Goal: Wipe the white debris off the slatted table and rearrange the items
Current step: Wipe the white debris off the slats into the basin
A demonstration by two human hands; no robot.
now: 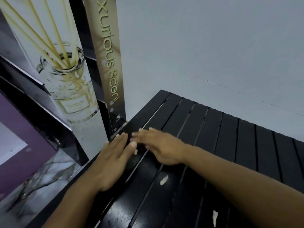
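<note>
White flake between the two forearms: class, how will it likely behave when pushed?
The white flake looks thin and small, so probably light and easily swept. It lies near a gap in the slatted table, so it might drop through.

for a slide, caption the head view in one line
Left hand and right hand open over the black slatted table near white debris flecks, beside a tall printed reed-diffuser box.

A tall panel printed with a reed diffuser is seen at left, edged by a gold strip lettered "xurious Scent". A grey wall is seen behind. A purple board and a marbled surface are seen lower left.
</note>
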